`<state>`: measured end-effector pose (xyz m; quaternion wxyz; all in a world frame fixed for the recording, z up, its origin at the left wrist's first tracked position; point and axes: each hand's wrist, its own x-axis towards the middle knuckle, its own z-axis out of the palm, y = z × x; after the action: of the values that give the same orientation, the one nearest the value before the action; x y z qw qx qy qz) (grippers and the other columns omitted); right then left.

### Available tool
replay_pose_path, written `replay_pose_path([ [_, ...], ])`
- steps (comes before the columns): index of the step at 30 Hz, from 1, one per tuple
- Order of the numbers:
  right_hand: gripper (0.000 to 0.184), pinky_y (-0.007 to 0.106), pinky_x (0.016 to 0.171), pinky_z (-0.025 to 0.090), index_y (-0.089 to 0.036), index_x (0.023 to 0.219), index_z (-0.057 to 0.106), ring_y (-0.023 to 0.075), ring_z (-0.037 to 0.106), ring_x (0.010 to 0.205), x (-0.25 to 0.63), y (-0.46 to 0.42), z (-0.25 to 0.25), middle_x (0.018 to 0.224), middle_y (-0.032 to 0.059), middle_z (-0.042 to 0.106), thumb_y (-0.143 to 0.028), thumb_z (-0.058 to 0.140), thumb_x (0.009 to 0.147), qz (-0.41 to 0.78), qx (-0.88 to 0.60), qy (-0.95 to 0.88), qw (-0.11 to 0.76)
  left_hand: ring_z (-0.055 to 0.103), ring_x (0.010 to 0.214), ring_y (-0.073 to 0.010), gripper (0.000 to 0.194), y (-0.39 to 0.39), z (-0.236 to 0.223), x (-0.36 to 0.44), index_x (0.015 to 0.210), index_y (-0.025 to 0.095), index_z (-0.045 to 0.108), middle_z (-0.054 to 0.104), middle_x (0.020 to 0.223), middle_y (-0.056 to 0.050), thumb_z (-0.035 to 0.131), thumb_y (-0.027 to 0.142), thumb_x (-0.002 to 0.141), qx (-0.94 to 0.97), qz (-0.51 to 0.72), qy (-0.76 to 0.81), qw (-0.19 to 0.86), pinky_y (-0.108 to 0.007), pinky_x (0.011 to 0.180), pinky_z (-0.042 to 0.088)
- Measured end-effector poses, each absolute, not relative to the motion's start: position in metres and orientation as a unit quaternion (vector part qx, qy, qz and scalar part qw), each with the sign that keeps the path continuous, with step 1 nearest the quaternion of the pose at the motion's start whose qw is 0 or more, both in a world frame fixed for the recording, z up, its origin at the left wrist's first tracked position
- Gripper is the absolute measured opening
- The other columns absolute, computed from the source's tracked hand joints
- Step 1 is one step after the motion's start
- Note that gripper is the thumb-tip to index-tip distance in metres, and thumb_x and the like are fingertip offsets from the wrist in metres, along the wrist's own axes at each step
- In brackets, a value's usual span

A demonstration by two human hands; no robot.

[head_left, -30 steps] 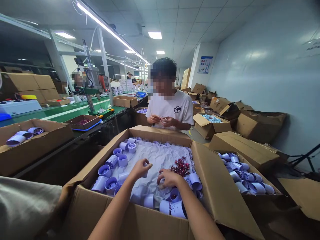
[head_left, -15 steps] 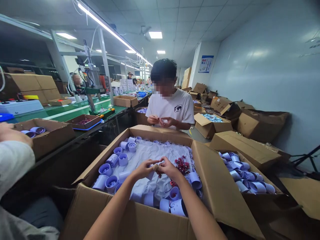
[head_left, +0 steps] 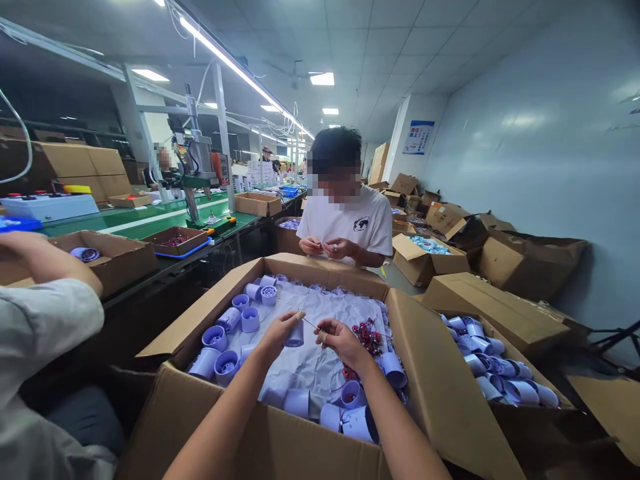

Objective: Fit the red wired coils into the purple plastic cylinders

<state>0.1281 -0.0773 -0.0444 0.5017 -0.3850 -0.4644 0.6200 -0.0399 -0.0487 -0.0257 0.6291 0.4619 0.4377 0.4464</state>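
Bare forearms (head_left: 227, 417), R fingers (head_left: 331, 325) w/ wrap (head_left: 322, 336)

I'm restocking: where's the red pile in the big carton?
In the head view, the red pile lies toward the right side of the big carton, beside the right hand.

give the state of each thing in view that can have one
Pale purple round plastic cup, held
Left hand, gripping the cup
Thin dark wire, straight, between the hands
Right hand, pinching the wire
Thin white sheet, spread out, wrinkled
Dark red small parts, heaped together
Large brown cardboard box, open
Long white tube light, lit
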Motion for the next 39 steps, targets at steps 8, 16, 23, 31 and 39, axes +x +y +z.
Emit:
replay_pose_path([
  [8, 0.050, 0.021, 0.062, 0.046, -0.020, 0.075, 0.053, 0.0113, 0.064, 0.066, 0.128, -0.081, -0.039, 0.076, -0.0006, 0.070, -0.037, 0.088, 0.044, 0.671, -0.350, -0.373, 0.537, 0.043, 0.047, -0.0070, 0.049, -0.047, -0.026, -0.042, 0.079, 0.016, 0.060, 0.048, 0.054, 0.006, 0.079, 0.049, 0.049, 0.388, 0.474, 0.407, 0.677, -0.017, 0.041, 0.031],
  [16, 0.037, 0.017, 0.050, 0.046, -0.019, 0.078, 0.054, 0.0100, 0.065, 0.056, 0.129, -0.086, -0.041, 0.073, 0.0004, 0.071, -0.029, 0.084, 0.059, 0.739, -0.237, -0.387, 0.499, 0.049, 0.048, -0.0093, 0.035, -0.043, -0.038, -0.042, 0.076, 0.016, 0.058, 0.051, 0.056, 0.004, 0.076, 0.040, 0.058, 0.345, 0.440, 0.404, 0.724, -0.018, 0.042, 0.035],
  [23, 0.032, 0.017, 0.049, 0.046, -0.020, 0.079, 0.054, 0.0108, 0.065, 0.056, 0.125, -0.089, -0.040, 0.072, -0.0001, 0.071, -0.029, 0.081, 0.063, 0.759, -0.202, -0.390, 0.480, 0.052, 0.049, -0.0099, 0.037, -0.042, -0.045, -0.039, 0.082, 0.016, 0.058, 0.054, 0.058, 0.003, 0.073, 0.045, 0.064, 0.343, 0.398, 0.401, 0.750, -0.019, 0.045, 0.039],
  [31, 0.031, 0.018, 0.054, 0.050, -0.022, 0.083, 0.065, 0.0092, 0.064, 0.059, 0.135, -0.087, -0.034, 0.074, -0.0020, 0.072, -0.031, 0.083, 0.060, 0.711, -0.209, -0.318, 0.591, 0.058, 0.060, -0.0138, 0.051, -0.050, -0.039, -0.038, 0.093, 0.018, 0.052, 0.056, 0.073, 0.000, 0.059, 0.064, 0.071, 0.447, 0.357, 0.456, 0.682, -0.026, 0.053, 0.049],
  [39, 0.030, 0.013, 0.051, 0.049, -0.019, 0.076, 0.069, 0.0066, 0.062, 0.057, 0.139, -0.086, -0.027, 0.068, -0.0020, 0.070, -0.026, 0.087, 0.053, 0.683, -0.202, -0.273, 0.646, 0.057, 0.080, -0.0167, 0.059, -0.042, -0.054, -0.037, 0.110, 0.022, 0.046, 0.054, 0.092, -0.001, 0.065, 0.008, 0.055, 0.653, 0.498, 0.456, 0.342, -0.037, 0.078, 0.050],
])
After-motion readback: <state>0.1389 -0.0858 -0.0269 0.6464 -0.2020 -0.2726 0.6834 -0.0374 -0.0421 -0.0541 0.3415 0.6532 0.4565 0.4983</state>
